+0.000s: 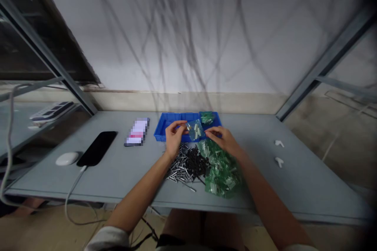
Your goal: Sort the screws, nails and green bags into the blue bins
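A small clear bag (195,130) with several pale pieces in it hangs between my hands, in front of the blue divided tray (160,135). My left hand (175,135) pinches the bag's left edge. At its right edge are the closed fingertips of my right hand (222,139). Green bags (207,117) lie in the tray's right compartment. Below my hands, silvery metal pins (178,168) and small black pieces (197,162) form loose piles. A heap of green-tinted bags (222,172) with pale pieces lies right of them, beside my right forearm.
On the grey table (129,176), a phone (137,132), a black phone (97,149) with a white cable, and a white case (67,159) lie left. Two white earbuds (279,161) lie right. Metal posts (326,59) flank the table; a wall stands behind.
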